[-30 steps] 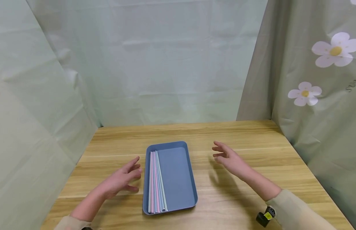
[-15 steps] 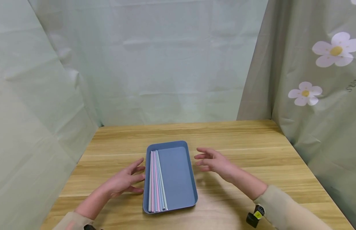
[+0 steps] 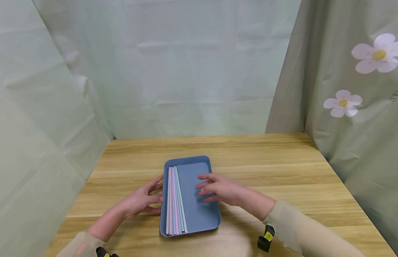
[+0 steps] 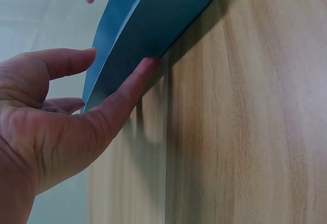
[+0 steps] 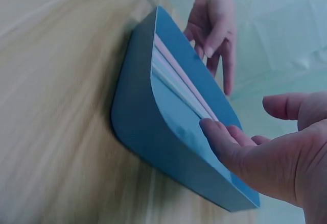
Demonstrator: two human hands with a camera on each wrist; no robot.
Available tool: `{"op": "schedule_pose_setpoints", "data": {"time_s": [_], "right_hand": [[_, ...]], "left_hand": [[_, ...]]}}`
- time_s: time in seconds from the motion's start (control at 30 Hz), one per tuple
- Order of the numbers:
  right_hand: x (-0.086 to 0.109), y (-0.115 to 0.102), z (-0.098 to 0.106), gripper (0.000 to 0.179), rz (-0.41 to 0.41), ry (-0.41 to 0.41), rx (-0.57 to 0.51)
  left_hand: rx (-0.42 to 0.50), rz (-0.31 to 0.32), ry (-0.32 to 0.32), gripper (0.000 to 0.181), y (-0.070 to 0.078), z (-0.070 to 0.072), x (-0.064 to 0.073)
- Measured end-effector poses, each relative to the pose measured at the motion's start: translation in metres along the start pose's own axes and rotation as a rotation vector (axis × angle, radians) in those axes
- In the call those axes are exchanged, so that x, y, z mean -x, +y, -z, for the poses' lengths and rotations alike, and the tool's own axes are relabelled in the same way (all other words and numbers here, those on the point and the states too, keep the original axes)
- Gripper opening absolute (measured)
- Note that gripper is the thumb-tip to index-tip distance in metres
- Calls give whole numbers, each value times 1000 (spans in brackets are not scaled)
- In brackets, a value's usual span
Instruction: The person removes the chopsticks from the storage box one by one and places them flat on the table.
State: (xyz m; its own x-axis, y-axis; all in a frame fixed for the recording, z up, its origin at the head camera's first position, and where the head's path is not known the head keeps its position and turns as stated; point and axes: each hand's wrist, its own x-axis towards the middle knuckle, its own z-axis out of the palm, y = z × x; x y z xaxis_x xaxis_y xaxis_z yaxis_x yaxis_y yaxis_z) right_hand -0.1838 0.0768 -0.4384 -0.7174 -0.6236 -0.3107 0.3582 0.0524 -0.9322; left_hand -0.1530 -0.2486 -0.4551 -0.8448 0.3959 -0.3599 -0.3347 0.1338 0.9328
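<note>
Right hand [image 3: 219, 190] has moved in from right of frame and now hovers over the bare half of the blue tray [image 3: 199, 214], fingers spread and loosely straight, gripping nothing; whether they touch the tray floor can't be told. Left hand [image 3: 141, 200] has closed up to the tray's left wall, fingers apart, thumb against it in the left wrist view. Tray sits centre-low in frame on the wooden table [image 3: 282, 167], pastel straws [image 3: 175, 200] lined along its left side. Green curtains behind and on both sides; nothing blocks either hand.
</note>
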Motion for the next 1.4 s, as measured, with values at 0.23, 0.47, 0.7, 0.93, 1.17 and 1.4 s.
{"op": "schedule_pose_setpoints", "data": {"time_s": [0.23,0.47,0.7,0.93,1.17,1.4], "right_hand": [[-16,6,-20,63,-76,12,-81],[-27,11,-31,60,-124,59,-71],[-32,12,-37,54,-152,88,-55],[-32,14,-47,51,-169,102,-56],[-36,17,-54,49,-187,142,-71],[-42,20,-57,44,-189,186,-64]], "left_hand": [[-15,11,-6,94,-1,-2,2],[-14,-6,-53,96,-2,-3,3],[-23,-17,-68,94,-3,-4,2],[-21,-15,-51,93,-4,-5,1],[-19,-16,-58,93,-3,-7,0],[-6,-20,-66,93,-4,-7,1]]}}
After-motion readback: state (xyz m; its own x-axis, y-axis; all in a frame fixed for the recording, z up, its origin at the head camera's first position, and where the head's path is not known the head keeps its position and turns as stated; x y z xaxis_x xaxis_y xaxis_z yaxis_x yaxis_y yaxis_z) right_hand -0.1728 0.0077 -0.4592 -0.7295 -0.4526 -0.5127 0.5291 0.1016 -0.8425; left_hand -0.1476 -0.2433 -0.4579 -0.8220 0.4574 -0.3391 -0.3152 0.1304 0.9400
